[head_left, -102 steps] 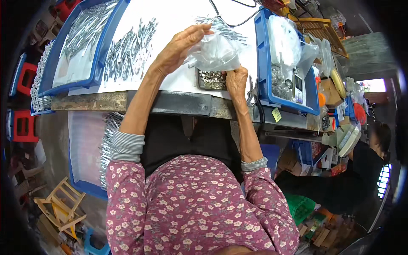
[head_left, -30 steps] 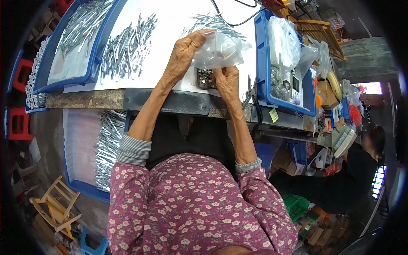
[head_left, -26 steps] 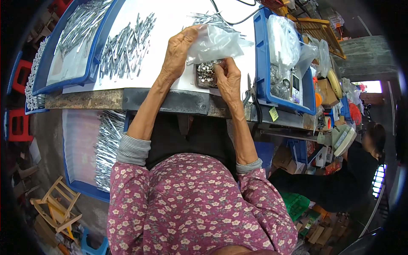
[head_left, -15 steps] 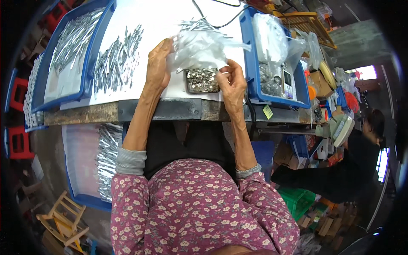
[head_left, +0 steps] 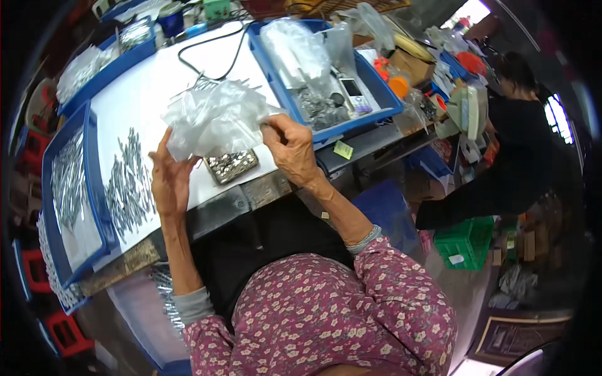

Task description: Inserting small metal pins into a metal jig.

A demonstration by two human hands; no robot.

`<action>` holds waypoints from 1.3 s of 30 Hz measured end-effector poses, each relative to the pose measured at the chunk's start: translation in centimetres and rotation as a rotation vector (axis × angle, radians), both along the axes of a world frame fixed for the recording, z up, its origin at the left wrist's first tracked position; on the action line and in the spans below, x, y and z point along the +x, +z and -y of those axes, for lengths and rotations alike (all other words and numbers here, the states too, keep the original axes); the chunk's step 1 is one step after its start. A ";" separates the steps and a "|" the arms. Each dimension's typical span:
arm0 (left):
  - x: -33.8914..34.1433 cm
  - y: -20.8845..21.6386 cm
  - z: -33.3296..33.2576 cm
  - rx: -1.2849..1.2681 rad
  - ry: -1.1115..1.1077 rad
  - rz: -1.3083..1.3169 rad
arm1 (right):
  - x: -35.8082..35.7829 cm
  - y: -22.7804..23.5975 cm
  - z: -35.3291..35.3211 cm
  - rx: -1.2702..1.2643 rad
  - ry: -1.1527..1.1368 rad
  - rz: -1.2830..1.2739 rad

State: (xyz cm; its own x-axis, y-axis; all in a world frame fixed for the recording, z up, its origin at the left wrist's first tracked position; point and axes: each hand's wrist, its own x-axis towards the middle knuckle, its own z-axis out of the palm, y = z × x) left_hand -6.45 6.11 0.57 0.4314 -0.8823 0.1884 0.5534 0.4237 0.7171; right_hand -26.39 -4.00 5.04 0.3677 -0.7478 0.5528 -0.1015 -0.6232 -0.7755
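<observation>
Small box point(head_left: 238, 175): filled with metal pieces point(head_left: 231, 164).
Plastic bag point(head_left: 216, 116): bunched at the box's far side.
Right hand point(head_left: 291, 149): right of the box, your thumb and fingers pinching the bag.
Left hand point(head_left: 170, 182): left of the box; I cannot tell whether your partly hidden fingers grip the bag.

A worktable point(head_left: 229, 205) with a scuffed front edge slants across the room, its top mostly white. Red plastic stools point(head_left: 78, 341) stand at the left. Grey floor point(head_left: 461, 294) shows at the lower right, near a brown framed panel point(head_left: 520, 341). Bright light glares at a window point(head_left: 555, 116) on the right and an opening point(head_left: 470, 14) near the top.
</observation>
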 end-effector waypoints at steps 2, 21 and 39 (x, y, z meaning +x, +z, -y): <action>0.3 -0.3 -0.3 -0.016 0.029 0.208 | -1.5 0.8 1.0 0.125 0.004 0.095; 1.2 -2.6 -1.3 0.291 0.315 0.460 | -22.4 -0.3 24.8 0.140 -0.524 0.339; 1.1 -3.5 -1.0 0.434 0.281 0.601 | -15.3 0.7 18.7 0.068 -0.321 -0.013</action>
State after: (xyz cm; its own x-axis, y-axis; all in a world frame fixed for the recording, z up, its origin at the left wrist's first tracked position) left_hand -5.34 7.09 -2.95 0.5821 -0.8036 0.1241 -0.0673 0.1045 0.9922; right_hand -41.72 -22.70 5.77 0.1138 -0.8617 0.4946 -0.2949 -0.5047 -0.8114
